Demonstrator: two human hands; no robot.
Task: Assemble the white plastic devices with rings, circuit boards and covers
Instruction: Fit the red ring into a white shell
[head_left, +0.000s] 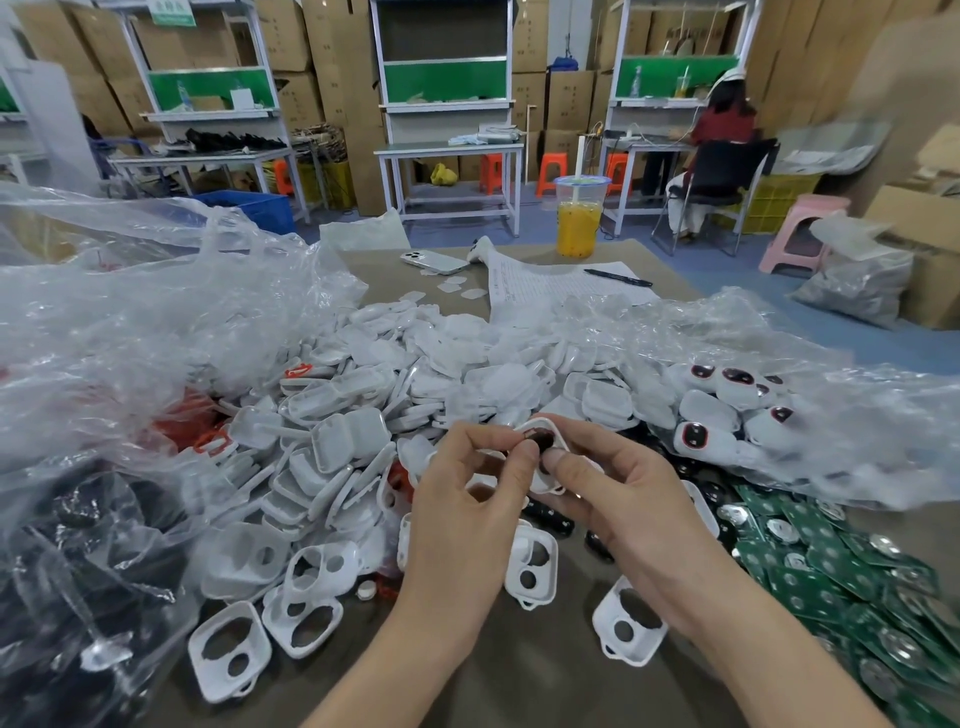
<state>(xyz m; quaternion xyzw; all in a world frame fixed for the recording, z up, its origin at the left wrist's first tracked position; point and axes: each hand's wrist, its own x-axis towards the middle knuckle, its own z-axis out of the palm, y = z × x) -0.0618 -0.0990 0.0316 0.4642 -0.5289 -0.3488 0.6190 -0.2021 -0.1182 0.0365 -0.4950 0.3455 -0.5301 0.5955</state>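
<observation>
Tabletop (545, 675) of plain brown is showing directly below the white housing (540, 427) that both hands are holding up. Empty white frames (228, 649) with two round openings are lying below and to the left of the housing. A heap of white covers (363, 431) is piling up just left of it and behind it. Green circuit boards (831, 571) are spreading out to its lower right. Finished devices (696, 436) with red-ringed dark lenses are sitting to its right, on crumpled clear plastic. Red rings (182, 421) are showing through a clear bag (130, 312) far to its left. Beyond the housing a phone (434, 261), a pen (617, 278) on a printed sheet (545, 291) and a cup of orange drink (578, 218) are standing. Farther behind it, workbenches (447, 150) and stacked cardboard boxes (332, 62) are lining the room, and a person (719, 135) is sitting at a bench.

The housing is small, white and rounded, tilting toward the camera, with a dark round part (544, 444) in its opening and a thin red edge beside it.

The left hand (462, 514) is pinching the housing's near edge between thumb and forefinger, the other fingers curling under. The right hand (623, 509) is gripping the housing, thumb pressing on its face and fingers wrapping behind.
</observation>
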